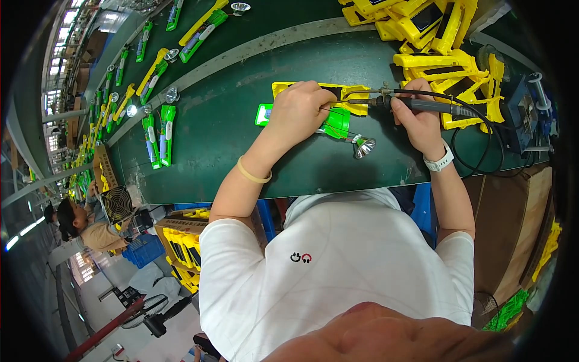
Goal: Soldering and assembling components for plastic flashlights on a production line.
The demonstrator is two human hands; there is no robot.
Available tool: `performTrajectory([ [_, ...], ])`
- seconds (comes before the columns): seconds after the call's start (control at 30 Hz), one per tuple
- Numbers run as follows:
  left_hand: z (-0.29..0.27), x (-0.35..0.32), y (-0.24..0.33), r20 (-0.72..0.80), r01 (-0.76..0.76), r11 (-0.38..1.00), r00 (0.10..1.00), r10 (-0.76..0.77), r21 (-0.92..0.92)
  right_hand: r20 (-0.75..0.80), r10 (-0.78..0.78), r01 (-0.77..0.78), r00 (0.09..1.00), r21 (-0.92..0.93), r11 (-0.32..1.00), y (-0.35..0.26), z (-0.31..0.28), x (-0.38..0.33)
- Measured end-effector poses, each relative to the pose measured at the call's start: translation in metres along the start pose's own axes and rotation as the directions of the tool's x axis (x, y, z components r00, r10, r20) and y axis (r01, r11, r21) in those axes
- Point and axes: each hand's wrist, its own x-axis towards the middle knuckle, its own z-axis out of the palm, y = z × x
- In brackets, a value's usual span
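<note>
- Head view: the yellow housing (360, 110) lies on the green surface (211, 108), in front of the person, with a green casing (336, 123) just on its near side.
- Left hand (301, 111): placed over the housing, its fingers bent and drawn together close to thin wires (333, 110). Whether they pinch a wire or only steady the housing cannot be told.
- Right hand (419, 117): fingers wrapped around the dark handle of a soldering iron (422, 104), whose front end points left over the right end of the housing. Contact at the tip is too small to confirm.
- Reflector (364, 146): located at the near right end of the casing, tilted, outside the housing.
- Progress, as judged: wiring appears to be under way at this unit. Housing and casing lie apart, so closing up seems outstanding; no finished joint can be verified.
- Stock: a heap of yellow housings (446, 63) occupies the far right. Two green units (166, 142) lie at left, on the near side of a metal rail (265, 43); more units lie past it. Their completion cannot be determined.
</note>
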Motion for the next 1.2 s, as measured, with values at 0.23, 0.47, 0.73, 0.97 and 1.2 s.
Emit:
performTrajectory([
  [0.23,0.002,0.002,0.000,0.011,-0.016,1.000,1.000,0.016,-0.006,-0.005,-0.014,0.014,1.000,0.010,1.000,0.008,0.001,0.000],
  [0.47,0.003,0.001,0.000,0.007,0.011,1.000,1.000,-0.011,0.016,-0.111,-0.048,0.056,0.993,0.070,0.996,-0.001,-0.007,-0.008],
  [0.73,0.005,0.002,-0.001,0.044,0.032,0.999,0.998,-0.034,0.041,-0.113,-0.084,0.105,0.990,0.195,0.975,-0.012,0.013,0.006],
  [0.97,0.005,0.001,0.003,0.069,0.052,0.998,0.996,-0.054,0.027,-0.039,0.003,0.007,0.999,0.267,0.964,-0.002,0.027,0.025],
  [1.2,0.009,-0.007,0.017,0.101,-0.002,0.999,0.995,0.005,-0.032,-0.075,0.155,-0.117,0.985,0.369,0.922,0.000,0.017,-0.001],
])
